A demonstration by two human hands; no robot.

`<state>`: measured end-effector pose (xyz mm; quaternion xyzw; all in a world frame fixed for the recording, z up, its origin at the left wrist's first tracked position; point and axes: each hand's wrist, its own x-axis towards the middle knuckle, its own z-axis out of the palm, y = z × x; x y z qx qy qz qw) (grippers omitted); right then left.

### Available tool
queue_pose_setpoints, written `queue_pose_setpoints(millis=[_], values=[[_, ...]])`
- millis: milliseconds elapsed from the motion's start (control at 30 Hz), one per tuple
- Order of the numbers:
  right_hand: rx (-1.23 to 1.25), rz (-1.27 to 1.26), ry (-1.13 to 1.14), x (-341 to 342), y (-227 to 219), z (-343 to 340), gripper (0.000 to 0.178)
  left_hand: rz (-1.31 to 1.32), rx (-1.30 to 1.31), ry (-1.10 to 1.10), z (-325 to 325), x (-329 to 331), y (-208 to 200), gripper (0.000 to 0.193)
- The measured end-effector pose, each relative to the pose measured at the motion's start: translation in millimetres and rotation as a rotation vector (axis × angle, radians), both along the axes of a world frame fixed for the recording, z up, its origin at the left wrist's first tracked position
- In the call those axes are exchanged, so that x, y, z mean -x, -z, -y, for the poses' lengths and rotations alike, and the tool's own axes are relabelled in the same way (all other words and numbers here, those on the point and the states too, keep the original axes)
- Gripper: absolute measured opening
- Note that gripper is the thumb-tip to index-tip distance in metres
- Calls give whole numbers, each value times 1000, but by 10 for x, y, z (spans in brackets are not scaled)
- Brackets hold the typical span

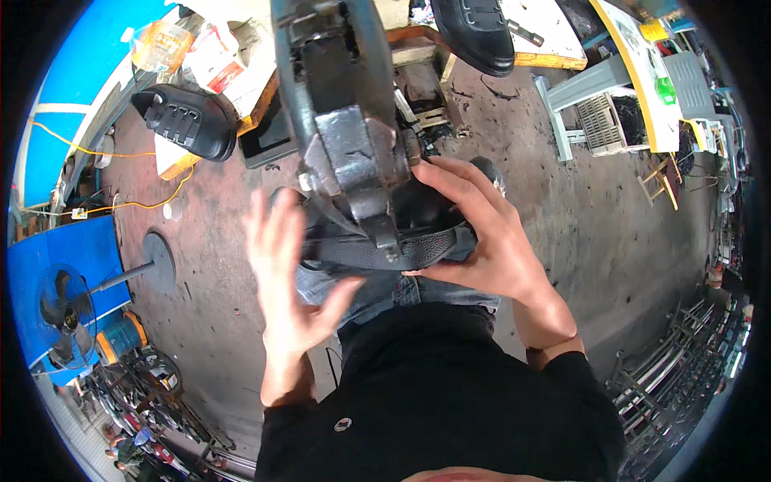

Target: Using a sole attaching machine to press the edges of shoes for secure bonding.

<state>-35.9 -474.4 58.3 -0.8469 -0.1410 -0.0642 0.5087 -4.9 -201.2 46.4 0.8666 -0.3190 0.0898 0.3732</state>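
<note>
A dark metal shoe-stitching machine (353, 153) with a worn, scuffed head reaches down in the middle. Beneath its narrow foot is a black leather shoe (430, 247) with a grainy band along its near edge; the machine hides much of it. My right hand (490, 233) grips the shoe's right end, thumb below and fingers along the top near the machine head. Beside the shoe's left end, my left hand (289, 273) is open, with thumb and fingers apart and slightly blurred; nothing shows in it.
One black shoe (186, 122) rests on the left bench corner, another shoe (478, 36) on the bench beyond the machine. A clear bottle (158, 46) lies at upper left. A yellow cord (132, 206) runs across the left floor near a fan (66, 313). Metal racks (671, 353) stand right.
</note>
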Motion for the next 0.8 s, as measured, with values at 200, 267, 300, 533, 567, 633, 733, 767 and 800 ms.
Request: queue_pose_setpoints(millis=[200,267,300,533,567,633,733,767,800], values=[[62,-25,57,28,-79,-63,89,-162,-132,172,325,-154,-61,70],[106,-85,23,23,-125,-84,91,-241,-87,187,304,-155,-36,69],[105,-86,31,20,-141,-100,91,-320,-39,198,301,-158,-26,68],[94,-47,13,78,-1,-56,110,-761,447,19,334,22,187,72],[-9,-8,58,141,233,-26,115,-826,591,59,349,39,205,77],[-104,27,118,283,741,39,120,-825,595,112,394,28,302,84],[-288,-142,136,500,1322,4,121,-923,662,150,457,50,365,82],[-311,-237,133,558,1395,-8,117,-968,751,146,456,79,401,81],[-336,-331,126,574,1406,-14,114,-1010,840,137,452,98,443,81]])
